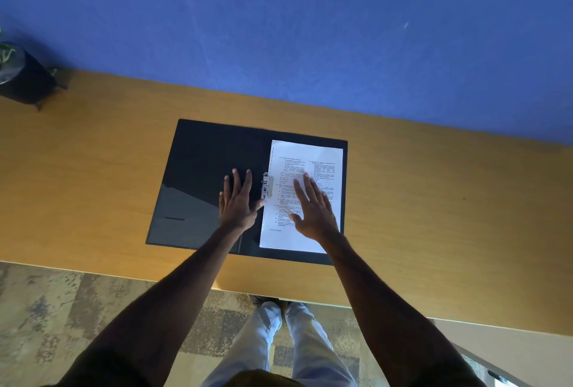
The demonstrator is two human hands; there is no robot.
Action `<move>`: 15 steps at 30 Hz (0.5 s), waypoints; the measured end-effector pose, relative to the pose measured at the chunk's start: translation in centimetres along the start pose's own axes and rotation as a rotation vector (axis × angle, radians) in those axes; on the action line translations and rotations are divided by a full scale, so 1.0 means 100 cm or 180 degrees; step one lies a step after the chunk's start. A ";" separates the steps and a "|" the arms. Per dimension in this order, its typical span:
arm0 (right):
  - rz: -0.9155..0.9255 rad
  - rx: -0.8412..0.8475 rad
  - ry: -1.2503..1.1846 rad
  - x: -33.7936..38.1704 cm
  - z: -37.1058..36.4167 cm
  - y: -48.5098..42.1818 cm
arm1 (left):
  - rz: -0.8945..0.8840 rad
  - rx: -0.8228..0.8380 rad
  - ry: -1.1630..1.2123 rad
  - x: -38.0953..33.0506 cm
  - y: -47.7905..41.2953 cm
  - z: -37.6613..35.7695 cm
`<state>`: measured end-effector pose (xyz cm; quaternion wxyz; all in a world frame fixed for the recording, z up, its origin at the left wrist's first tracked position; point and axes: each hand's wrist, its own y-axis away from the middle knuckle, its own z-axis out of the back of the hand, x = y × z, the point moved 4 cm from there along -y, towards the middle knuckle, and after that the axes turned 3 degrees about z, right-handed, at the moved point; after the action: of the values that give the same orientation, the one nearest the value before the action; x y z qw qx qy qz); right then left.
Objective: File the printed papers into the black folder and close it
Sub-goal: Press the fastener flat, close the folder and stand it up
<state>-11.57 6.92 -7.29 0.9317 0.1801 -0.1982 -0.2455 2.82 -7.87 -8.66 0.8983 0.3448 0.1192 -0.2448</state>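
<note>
- Blue wall point(310, 29) stands behind a long wooden table point(434, 216), and a dark pot with a plant point(24, 76) sits far off at the left end.
- We see the black folder point(201, 169) lying open and flat in the middle of the table, right in front of us.
- We see the printed papers point(322, 166) lying on the right half of the folder, with their left edge tucked by the metal clip point(266, 185) at the fold.
- Our left hand point(237, 200) is spread flat on the bare left half of the folder, with the thumb reaching toward the clip.
- Our right hand point(313, 209) is spread flat over the papers. We cannot tell if it presses down or floats just above. Neither hand is pinching anything.
- We think the papers are light, thin and bendy. They can slide or crease, so a flat palm is the best way to keep them in place.
- We think the folder cover is stiff but light, and smooth enough to slip on the table.
- To close it, we guess the best place to take hold is the far left edge of the cover, then swing it over the papers while the right hand moves out of the way.
</note>
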 end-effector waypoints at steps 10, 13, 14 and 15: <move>-0.0067 -0.0011 -0.0134 0.002 -0.002 -0.001 | -0.0004 -0.0219 -0.0168 -0.002 -0.001 -0.005; -0.0072 -0.0026 -0.0188 0.002 -0.003 -0.001 | -0.0062 -0.0169 -0.0148 0.001 -0.002 -0.003; -0.0074 -0.0029 -0.0202 0.002 -0.003 -0.001 | -0.0075 -0.0140 -0.0127 0.002 -0.002 -0.002; -0.0078 -0.0025 -0.0183 0.002 -0.003 -0.001 | -0.0080 -0.0105 -0.0100 0.003 -0.003 0.000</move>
<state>-11.32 6.77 -7.50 0.9232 0.1718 -0.2217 -0.2627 2.90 -8.10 -8.93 0.9025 0.3246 0.1134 -0.2594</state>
